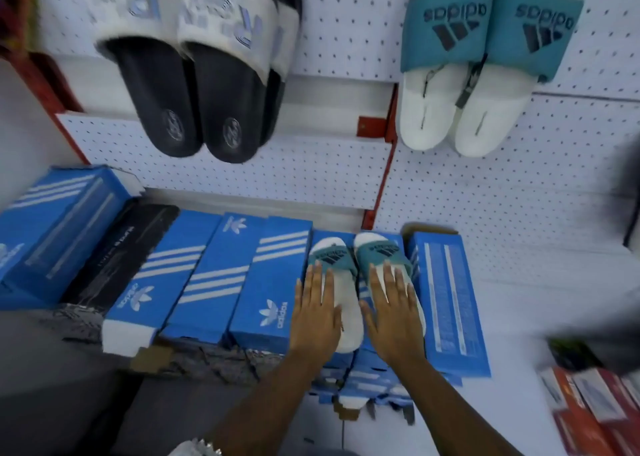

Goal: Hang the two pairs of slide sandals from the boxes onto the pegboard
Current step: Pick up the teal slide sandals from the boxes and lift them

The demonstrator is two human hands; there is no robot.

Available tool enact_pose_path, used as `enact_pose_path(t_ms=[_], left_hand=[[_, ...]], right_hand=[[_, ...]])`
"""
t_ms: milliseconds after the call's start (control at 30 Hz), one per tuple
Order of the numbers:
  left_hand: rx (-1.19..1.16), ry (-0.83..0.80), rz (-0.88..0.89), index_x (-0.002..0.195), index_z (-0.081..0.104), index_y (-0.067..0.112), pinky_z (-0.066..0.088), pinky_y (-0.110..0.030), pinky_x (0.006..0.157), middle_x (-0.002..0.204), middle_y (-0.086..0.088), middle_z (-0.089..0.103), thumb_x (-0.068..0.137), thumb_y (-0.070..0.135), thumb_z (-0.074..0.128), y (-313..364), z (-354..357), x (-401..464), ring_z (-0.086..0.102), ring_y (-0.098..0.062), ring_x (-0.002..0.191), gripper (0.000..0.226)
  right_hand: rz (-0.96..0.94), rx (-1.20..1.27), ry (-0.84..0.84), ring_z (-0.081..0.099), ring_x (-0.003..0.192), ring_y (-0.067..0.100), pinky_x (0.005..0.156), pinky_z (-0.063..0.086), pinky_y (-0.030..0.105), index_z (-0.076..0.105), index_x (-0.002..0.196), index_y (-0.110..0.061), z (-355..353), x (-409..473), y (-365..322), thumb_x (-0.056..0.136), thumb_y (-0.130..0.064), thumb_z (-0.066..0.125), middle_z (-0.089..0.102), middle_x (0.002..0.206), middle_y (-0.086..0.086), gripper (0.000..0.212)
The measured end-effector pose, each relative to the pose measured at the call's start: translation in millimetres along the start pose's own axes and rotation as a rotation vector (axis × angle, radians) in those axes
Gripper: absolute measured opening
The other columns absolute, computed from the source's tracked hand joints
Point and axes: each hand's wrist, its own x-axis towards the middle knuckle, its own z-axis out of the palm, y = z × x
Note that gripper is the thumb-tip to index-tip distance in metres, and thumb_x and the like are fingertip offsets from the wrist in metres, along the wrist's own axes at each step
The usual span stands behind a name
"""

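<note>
Near the row of blue shoe boxes point(214, 275), my left hand point(317, 313) and right hand point(391, 312) lie flat and open on the white slide sandals with teal straps point(349, 320), unhung, while an identical pair point(485, 64) already hangs on the white pegboard point(346, 30).

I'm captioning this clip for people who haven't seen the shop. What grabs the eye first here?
Two hands, left hand and right hand, lie flat on a teal-and-white pair of slides atop the blue shoe boxes at lower centre. Above, on the white pegboard, hang a black pair with white straps at upper left and a matching teal pair at upper right.
</note>
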Motion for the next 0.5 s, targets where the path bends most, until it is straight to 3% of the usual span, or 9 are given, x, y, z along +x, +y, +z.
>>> enact_pose_path(t_ms=[67,100,167,233,300,367,433,500], left_hand=[[-0.079,-0.138,-0.059,0.14,0.034,0.004,0.021,-0.041,0.112,0.145,-0.016,0.045,0.088,0.042,0.034,11,25,-4,0.04,-0.031,0.137,0.065],[-0.114,-0.185,-0.085,0.142,0.033,0.003,0.024,-0.041,0.114,0.147,-0.017,0.043,0.09,0.047,0.028,14,34,-6,0.043,-0.032,0.135,0.069],[-0.221,-0.19,-0.103,0.149,0.016,0.002,0.015,-0.036,0.118,0.158,-0.017,0.019,0.086,0.065,-0.002,20,49,-8,0.021,-0.031,0.146,0.092],[-0.361,-0.237,-0.212,0.149,0.0,0.001,0.001,-0.028,0.118,0.16,-0.015,-0.001,0.066,0.077,-0.023,25,59,-9,0.0,-0.028,0.149,0.115],[-0.498,-0.243,-0.401,0.148,-0.004,-0.003,0.001,-0.029,0.118,0.16,-0.02,-0.005,0.08,0.074,-0.002,32,58,-6,-0.001,-0.03,0.149,0.103],[-0.643,-0.275,-0.6,0.149,-0.006,-0.001,0.016,-0.038,0.117,0.158,-0.024,0.003,0.096,0.044,0.036,36,57,2,0.013,-0.036,0.146,0.081],[-0.726,-0.259,-0.768,0.149,0.009,-0.001,0.033,-0.045,0.108,0.152,-0.027,0.026,0.095,0.029,0.048,35,57,14,0.035,-0.04,0.135,0.073],[-0.889,-0.22,-0.952,0.136,0.036,-0.005,0.046,-0.044,0.093,0.132,-0.025,0.052,0.094,0.024,0.052,30,52,28,0.053,-0.039,0.116,0.053]], right_hand=[[0.093,-0.006,-0.084,0.02,0.145,0.03,0.114,0.027,0.05,0.023,0.151,-0.014,13,-14,28,0.095,-0.05,0.02,0.027,0.157,0.014,0.066],[0.142,-0.006,-0.116,0.022,0.145,0.032,0.114,0.027,0.051,0.022,0.151,-0.015,18,-19,40,0.094,-0.053,0.013,0.027,0.157,0.014,0.069],[0.228,-0.024,-0.162,0.02,0.145,0.034,0.114,0.019,0.05,0.019,0.152,-0.016,22,-25,59,0.09,-0.059,0.003,0.025,0.157,0.014,0.077],[0.278,-0.052,-0.228,0.009,0.148,0.032,0.117,0.007,0.047,0.011,0.153,-0.017,25,-24,72,0.084,-0.063,0.0,0.016,0.16,0.013,0.084],[0.333,-0.045,-0.318,-0.001,0.149,0.03,0.118,0.0,0.046,0.002,0.153,-0.015,26,-19,82,0.083,-0.061,0.002,0.006,0.162,0.011,0.083],[0.394,-0.018,-0.39,-0.004,0.149,0.03,0.118,-0.002,0.046,0.001,0.153,-0.01,26,-11,87,0.093,-0.055,0.017,0.008,0.162,0.011,0.076],[0.46,0.054,-0.407,0.002,0.148,0.032,0.118,0.001,0.046,0.014,0.151,-0.005,26,-3,87,0.096,-0.046,0.034,0.021,0.159,0.014,0.071],[0.531,0.187,-0.35,0.026,0.141,0.036,0.116,0.018,0.047,0.04,0.137,-0.002,27,4,82,0.092,-0.039,0.048,0.045,0.143,0.02,0.058]])
